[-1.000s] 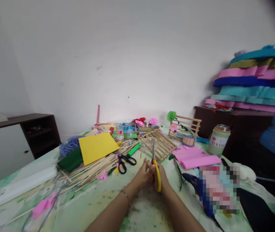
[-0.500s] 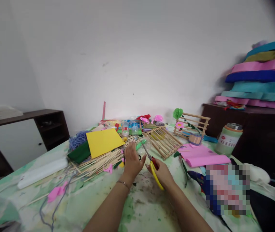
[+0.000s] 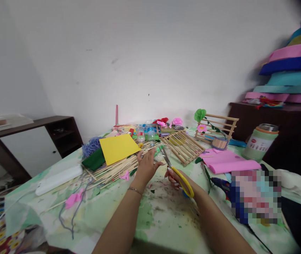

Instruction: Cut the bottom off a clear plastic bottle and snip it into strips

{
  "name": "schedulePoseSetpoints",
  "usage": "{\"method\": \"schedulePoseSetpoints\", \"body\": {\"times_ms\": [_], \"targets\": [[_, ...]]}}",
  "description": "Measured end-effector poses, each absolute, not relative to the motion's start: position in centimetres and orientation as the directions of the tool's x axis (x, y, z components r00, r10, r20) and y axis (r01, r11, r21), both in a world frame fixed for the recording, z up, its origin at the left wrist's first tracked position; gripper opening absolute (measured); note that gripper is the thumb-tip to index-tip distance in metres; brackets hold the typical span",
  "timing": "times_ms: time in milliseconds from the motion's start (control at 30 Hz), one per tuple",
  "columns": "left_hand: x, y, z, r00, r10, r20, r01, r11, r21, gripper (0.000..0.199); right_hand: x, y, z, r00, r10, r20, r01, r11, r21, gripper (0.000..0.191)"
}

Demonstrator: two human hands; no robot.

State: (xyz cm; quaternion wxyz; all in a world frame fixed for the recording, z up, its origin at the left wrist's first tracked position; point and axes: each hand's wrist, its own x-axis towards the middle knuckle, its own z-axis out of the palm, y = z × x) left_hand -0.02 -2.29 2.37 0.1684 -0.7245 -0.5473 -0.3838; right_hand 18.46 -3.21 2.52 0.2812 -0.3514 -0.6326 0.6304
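Note:
My right hand grips a pair of scissors with yellow handles, its blades pointing away from me and slightly parted. To the left, my left hand reaches forward over the table, fingers stretched out and thumb apart. I see nothing held in it. Just beyond its fingertips and the blades lies some clear and green plastic, partly hidden. Thin wooden sticks lie in a loose pile beside the left hand. A lattice of sticks rests on the table past the scissors.
Yellow sheet, purple yarn and a white strip lie left. Plastic bottles stand behind. On the right are pink paper, a small stick fence with paper flowers, a green jar and a blue glue gun.
The scissor blades have parted, and the right hand has turned with the handles further right. The left hand remains stretched out. The whole view has shifted slightly.

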Motion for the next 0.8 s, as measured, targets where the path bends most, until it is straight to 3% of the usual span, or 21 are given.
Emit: {"method": "schedulePoseSetpoints", "body": {"times_ms": [633, 800], "targets": [[0.2, -3.2, 3.1, 0.070, 0.780, 0.622, 0.842, -0.380, 0.382, 0.049, 19.1, -3.1, 2.8, -0.564, 0.811, -0.154, 0.150, -0.083, -0.985, 0.061], [0.1, -3.1, 3.4, 0.084, 0.801, 0.593, 0.861, -0.358, 0.362, 0.045, 19.3, -3.3, 3.5, -0.431, 0.875, -0.218, 0.323, -0.076, -0.943, 0.052]]}}
